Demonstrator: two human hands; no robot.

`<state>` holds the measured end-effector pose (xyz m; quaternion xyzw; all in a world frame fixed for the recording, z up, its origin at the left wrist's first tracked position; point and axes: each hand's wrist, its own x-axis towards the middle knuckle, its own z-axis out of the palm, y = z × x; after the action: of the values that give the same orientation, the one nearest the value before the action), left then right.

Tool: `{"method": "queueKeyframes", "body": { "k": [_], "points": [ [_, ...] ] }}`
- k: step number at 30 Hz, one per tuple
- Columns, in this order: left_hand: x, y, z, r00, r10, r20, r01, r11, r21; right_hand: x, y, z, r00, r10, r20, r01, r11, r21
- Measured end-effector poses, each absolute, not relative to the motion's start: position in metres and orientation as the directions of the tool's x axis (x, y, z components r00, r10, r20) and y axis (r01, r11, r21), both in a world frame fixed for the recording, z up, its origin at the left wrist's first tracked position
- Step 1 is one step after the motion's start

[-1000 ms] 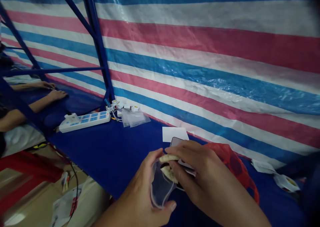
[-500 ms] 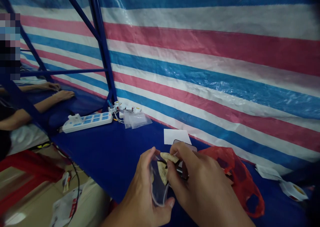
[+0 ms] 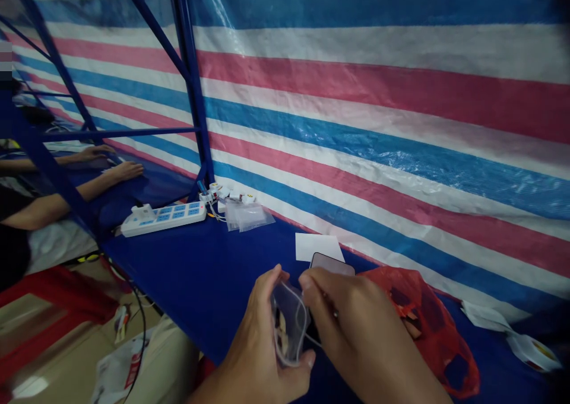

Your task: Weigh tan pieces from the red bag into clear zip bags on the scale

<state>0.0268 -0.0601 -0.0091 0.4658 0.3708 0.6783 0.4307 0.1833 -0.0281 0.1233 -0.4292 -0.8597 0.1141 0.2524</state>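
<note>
My left hand (image 3: 260, 344) is curled around a small clear plastic bag (image 3: 297, 315), its thumb and fingers on either side of the open mouth. Inside the bag are pale slices (image 3: 282, 333), partly hidden by the plastic and my fingers. Close to the bag's right edge is my right hand (image 3: 356, 315), its fingers bent and pressed together; whatever they hold, if anything, is hidden. A phone (image 3: 332, 264) lies just behind my right hand. To the right, a red plastic bag (image 3: 439, 327) holds brownish pieces, with my right hand partly in front of it.
A white power strip (image 3: 164, 219), several plugs and clear bags (image 3: 249, 214) lie on the blue tabletop (image 3: 200, 273). White paper (image 3: 316, 247) sits by the striped sheet. A tape roll (image 3: 532, 350) is at far right. Beyond a blue frame post (image 3: 193, 89) are another person's hands (image 3: 127, 171).
The pale slices between my right fingers have left them, and pale slices now show lower in the clear bag. My right hand has drawn slightly away from the mouth. The view has shifted slightly.
</note>
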Motion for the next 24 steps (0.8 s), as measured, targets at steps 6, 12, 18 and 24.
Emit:
{"method": "queueKeyframes", "body": {
  "k": [6, 12, 18, 24],
  "points": [
    [0.015, -0.059, -0.004, -0.161, 0.946, 0.281, -0.235, -0.313, 0.92, 0.206, -0.028, 0.137, -0.421, 0.836, 0.353, 0.699, 0.547, -0.461],
    [-0.006, -0.034, 0.0, -0.128, 0.991, 0.049, -0.726, -0.127, 0.675, 0.225, -0.027, 0.138, -0.4, 0.853, 0.336, 0.751, 0.515, -0.414],
    [-0.03, -0.021, -0.031, 0.109, 0.991, -0.082, -0.952, 0.128, 0.279, 0.239, -0.029, 0.144, -0.397, 0.822, 0.408, 0.773, 0.539, -0.335],
    [-0.033, -0.022, -0.027, 0.2, 0.977, 0.072, -0.932, 0.166, 0.323, 0.235, -0.029, 0.142, -0.451, 0.815, 0.365, 0.762, 0.564, -0.317]
  ]
}}
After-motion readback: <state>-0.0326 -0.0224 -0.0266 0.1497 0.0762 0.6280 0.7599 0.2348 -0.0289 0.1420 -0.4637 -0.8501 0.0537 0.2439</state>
